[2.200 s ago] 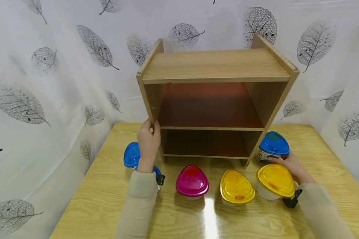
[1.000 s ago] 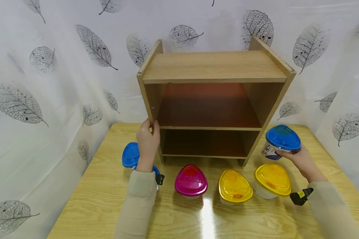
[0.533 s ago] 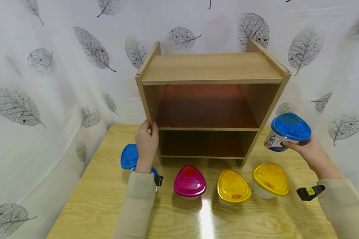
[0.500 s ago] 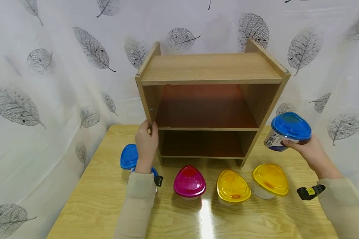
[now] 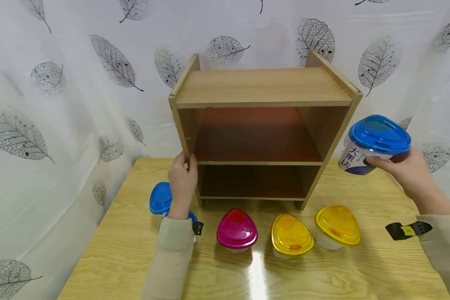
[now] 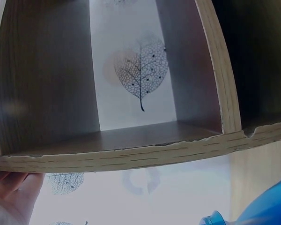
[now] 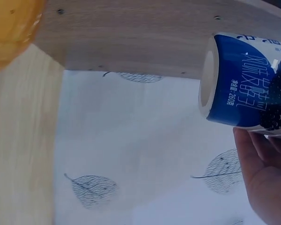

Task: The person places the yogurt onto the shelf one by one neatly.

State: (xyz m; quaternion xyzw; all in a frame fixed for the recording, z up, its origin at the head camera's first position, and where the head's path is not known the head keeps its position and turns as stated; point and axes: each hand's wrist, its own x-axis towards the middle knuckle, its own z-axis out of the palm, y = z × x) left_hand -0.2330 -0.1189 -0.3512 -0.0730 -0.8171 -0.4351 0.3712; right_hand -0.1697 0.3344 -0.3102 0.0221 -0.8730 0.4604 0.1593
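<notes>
My left hand (image 5: 182,183) grips the front edge of the left side panel of a small wooden shelf unit (image 5: 264,85), thumb and fingers on either side of the panel. My right hand (image 5: 420,177) holds a yogurt cup (image 5: 379,135) with a blue lid up in the air, right of the unit. In the right wrist view, the yogurt cup (image 7: 239,79) shows a dark berry picture, and its base points left. The unit's upper compartment (image 5: 258,133) and lower compartment (image 5: 251,180) hold nothing visible.
In front of the unit stand a pink-lidded cup (image 5: 237,229), a yellow-lidded cup (image 5: 291,235) and another yellow-lidded cup (image 5: 338,225). A blue-lidded cup (image 5: 160,198) and one more blue lid sit partly behind the left arm. A leaf-patterned curtain (image 5: 78,125) surrounds the wooden table (image 5: 108,250).
My right hand has lifted the blue-lidded yogurt cup off the table beside the unit and carried it up and rightward. The left hand keeps its grip on the side panel.
</notes>
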